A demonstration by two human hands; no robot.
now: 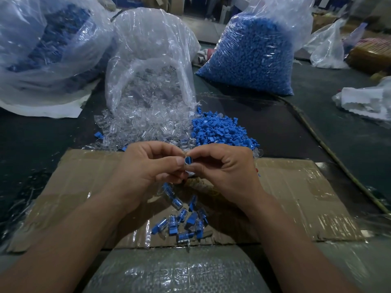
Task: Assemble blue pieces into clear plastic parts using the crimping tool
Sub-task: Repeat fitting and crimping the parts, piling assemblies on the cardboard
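A dark bench (pixel 317 123) fills the frame, with a dim, cluttered room blurred along the top edge. At the upper left a large clear bag (pixel 48 45) holds dark blue parts and rests on a white sheet. To its right, at upper centre, an open bag (pixel 152 66) spills clear plastic parts (pixel 135 127) toward the near side.

A flattened, taped cardboard sheet (pixel 296 187) covers the bench at lower centre. Above it the left hand (pixel 146 172) has its fingers curled, thumb and forefinger pinching a small blue piece (pixel 187 160) at the centre of the frame. The round end of the piece faces the camera, and a glint of clear plastic shows just below it. The right hand (pixel 222 168) meets it from the other side, pinching the same piece with curled fingers. Below the hands, a scatter of assembled pieces (pixel 182 220), blue inside clear, lies on the cardboard. At the bottom edge sits a shiny woven sack (pixel 177 273).

Right of the clear parts, touching them, is a loose heap of blue pieces (pixel 220 130). Behind it, at upper right, stands a full bag of blue pieces (pixel 251 53). A thin cord (pixel 330 153) runs diagonally across the bench toward the lower right. Crumpled white plastic (pixel 368 102) lies at the right edge.
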